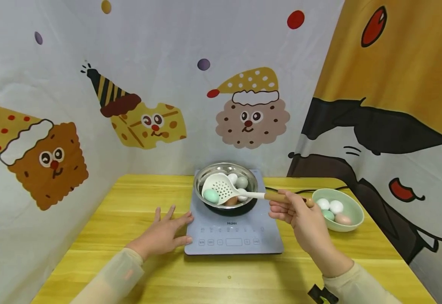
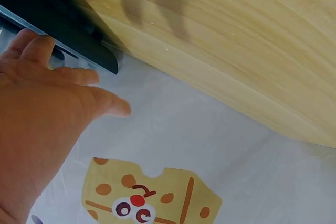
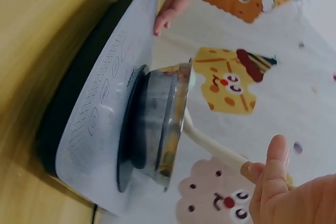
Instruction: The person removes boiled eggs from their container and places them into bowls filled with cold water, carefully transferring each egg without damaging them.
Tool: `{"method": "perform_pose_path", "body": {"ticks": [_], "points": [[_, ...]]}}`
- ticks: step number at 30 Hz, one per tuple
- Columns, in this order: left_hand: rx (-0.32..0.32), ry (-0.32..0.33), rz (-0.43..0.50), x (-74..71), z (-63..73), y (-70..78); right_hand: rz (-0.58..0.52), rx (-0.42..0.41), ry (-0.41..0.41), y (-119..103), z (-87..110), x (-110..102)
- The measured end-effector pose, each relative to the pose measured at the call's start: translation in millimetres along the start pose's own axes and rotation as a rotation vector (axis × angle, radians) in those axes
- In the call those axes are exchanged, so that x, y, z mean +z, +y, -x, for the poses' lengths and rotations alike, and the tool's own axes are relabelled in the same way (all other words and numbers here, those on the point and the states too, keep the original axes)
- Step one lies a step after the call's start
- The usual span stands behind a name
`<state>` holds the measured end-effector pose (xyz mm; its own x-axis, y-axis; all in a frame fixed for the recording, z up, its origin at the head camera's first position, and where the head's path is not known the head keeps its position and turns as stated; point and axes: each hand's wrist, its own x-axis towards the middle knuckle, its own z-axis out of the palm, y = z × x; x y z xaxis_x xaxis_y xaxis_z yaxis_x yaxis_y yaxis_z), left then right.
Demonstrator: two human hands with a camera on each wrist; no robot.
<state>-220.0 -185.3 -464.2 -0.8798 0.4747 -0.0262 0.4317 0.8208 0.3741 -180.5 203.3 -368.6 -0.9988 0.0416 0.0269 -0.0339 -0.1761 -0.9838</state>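
Note:
My right hand (image 1: 305,217) grips the wooden handle of a white slotted skimmer (image 1: 222,185). The skimmer's perforated head lies over a steel bowl (image 1: 255,190), with a mint-green egg (image 1: 211,195) on its left part. Around and under the head, the bowl holds white, grey and brown eggs, partly hidden. This bowl stands on a light grey Haier induction cooker (image 1: 232,236). At the cooker's left edge rests my left hand (image 1: 164,234), fingers spread and touching its side. In the right wrist view the right hand (image 3: 294,198) holds the handle beside the bowl (image 3: 163,119).
A pale green bowl (image 1: 354,207) with white, green and pinkish eggs stands on the wooden table (image 1: 137,274), right of the cooker. A black cord (image 1: 304,191) runs behind it. Behind the table hangs a cartoon-printed cloth (image 1: 194,101). A small black object (image 1: 321,294) shows near my right sleeve.

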Motion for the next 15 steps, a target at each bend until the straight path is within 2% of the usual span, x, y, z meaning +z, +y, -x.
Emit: {"method": "perform_pose_path", "body": {"ticks": [3, 5, 11, 15], "points": [[-0.002, 0.000, 0.001, 1.2, 0.4, 0.1, -0.103, 0.068, -0.004, 2.6, -6.0, -11.4], [0.001, 0.001, -0.006, 2.1, 0.4, 0.8, -0.144, 0.078, -0.024, 4.7, -8.5, -20.3], [0.006, 0.008, -0.024, 3.9, 0.3, 1.9, -0.231, 0.029, -0.093, -1.1, -7.3, -50.7], [-0.003, 0.011, -0.013, 2.9, 0.9, 2.3, -0.322, 0.005, -0.097, -14.0, -0.8, -83.3]]}}
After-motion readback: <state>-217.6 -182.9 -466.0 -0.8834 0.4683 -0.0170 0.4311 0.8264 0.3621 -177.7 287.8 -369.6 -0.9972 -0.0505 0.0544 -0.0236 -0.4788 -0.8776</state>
